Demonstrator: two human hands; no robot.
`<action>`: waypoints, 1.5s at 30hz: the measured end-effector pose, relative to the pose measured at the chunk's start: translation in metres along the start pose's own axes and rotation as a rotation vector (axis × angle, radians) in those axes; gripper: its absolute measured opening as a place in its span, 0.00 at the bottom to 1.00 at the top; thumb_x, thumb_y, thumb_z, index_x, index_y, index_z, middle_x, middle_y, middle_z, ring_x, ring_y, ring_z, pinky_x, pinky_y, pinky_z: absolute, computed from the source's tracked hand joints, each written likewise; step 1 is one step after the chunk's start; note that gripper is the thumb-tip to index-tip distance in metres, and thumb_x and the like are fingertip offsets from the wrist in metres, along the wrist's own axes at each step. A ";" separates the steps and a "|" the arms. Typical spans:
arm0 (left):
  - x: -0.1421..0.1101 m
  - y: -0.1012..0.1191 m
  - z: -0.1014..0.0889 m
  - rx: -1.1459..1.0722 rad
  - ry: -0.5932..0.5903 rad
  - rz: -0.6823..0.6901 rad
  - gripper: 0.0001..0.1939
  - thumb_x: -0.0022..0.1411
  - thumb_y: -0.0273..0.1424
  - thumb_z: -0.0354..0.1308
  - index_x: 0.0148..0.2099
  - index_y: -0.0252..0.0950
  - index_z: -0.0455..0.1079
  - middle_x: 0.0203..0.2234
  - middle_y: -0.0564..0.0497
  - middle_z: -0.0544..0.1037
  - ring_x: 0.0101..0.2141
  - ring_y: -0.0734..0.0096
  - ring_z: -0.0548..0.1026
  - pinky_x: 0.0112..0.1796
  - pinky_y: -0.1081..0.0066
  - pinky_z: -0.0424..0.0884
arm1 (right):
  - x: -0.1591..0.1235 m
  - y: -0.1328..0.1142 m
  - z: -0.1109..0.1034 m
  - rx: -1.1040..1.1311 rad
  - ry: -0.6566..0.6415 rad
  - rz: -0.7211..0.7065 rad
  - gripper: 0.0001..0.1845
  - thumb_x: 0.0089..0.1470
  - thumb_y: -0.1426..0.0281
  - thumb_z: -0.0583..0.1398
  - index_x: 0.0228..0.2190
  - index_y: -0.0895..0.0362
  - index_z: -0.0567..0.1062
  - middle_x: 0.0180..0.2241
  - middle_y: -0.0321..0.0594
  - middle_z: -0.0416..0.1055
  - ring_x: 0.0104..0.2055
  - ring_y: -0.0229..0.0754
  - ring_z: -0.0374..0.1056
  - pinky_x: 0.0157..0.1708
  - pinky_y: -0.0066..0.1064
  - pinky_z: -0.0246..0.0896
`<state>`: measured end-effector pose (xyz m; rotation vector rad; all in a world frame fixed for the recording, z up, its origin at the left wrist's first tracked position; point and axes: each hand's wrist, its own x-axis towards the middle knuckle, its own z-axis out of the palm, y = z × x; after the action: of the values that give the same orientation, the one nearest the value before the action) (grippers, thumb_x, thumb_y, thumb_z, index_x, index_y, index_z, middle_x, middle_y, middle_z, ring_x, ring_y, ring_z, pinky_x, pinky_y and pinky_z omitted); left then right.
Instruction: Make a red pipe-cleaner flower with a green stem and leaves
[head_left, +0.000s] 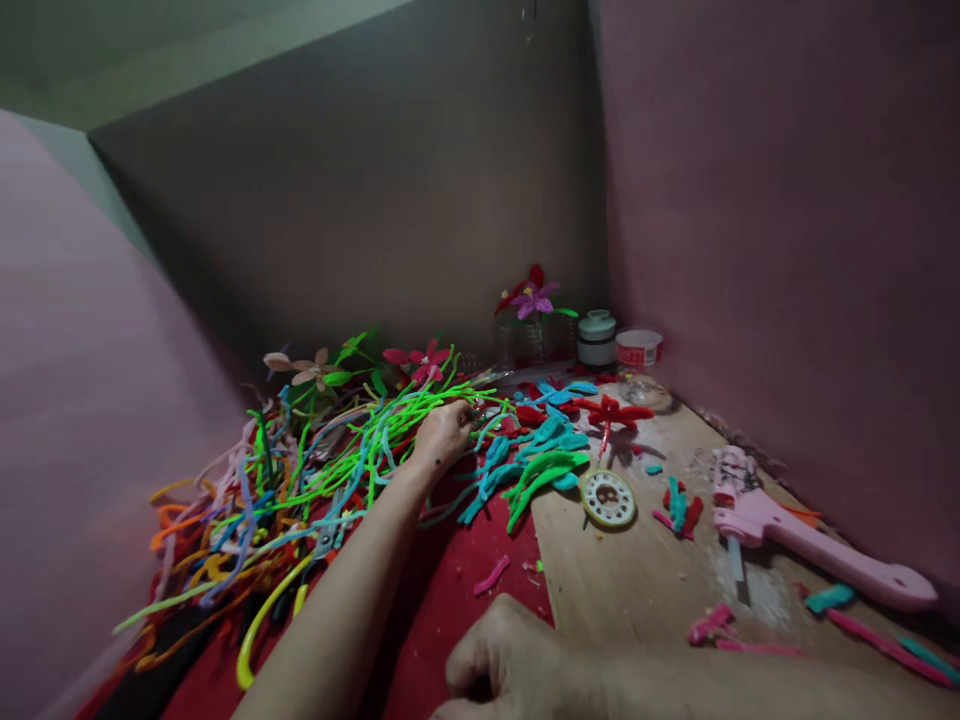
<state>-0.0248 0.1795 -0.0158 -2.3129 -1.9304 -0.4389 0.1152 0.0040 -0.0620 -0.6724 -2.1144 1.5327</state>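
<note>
My left hand point(446, 432) reaches to the far side of a pile of pipe cleaners, its fingers curled down at the right end of the bright green pipe cleaners point(397, 425). The fingertips are mostly hidden, so what they grip does not show. Close to me, my right hand point(510, 655) is closed in a fist over the red cloth point(465, 570); anything inside it is out of sight. Between the hands lies a short pink pipe cleaner piece point(492, 576). Bent teal pipe cleaner petals point(540, 440) and green leaf shapes point(544, 480) are right of my left hand.
A pink glue gun point(817, 550) lies on the wooden board point(622, 590) at right. Near it are a round dial-like disc point(608, 498) and a red pipe cleaner flower point(611, 412). Yellow-handled scissors point(259, 630) sit at left. Finished flowers point(534, 298) stand by the back wall.
</note>
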 end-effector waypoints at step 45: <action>-0.155 0.036 -0.062 -0.496 0.084 0.506 0.07 0.57 0.28 0.54 0.34 0.39 0.73 0.28 0.49 0.70 0.30 0.73 0.70 0.31 0.74 0.68 | 0.025 0.000 -0.020 0.231 0.467 -0.354 0.09 0.44 0.76 0.56 0.30 0.59 0.74 0.29 0.35 0.66 0.34 0.37 0.60 0.37 0.27 0.56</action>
<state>-0.0233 0.0097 0.0042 -2.8888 -1.2176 -1.0178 0.1080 0.0339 -0.0548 -0.4824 -1.5800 1.2513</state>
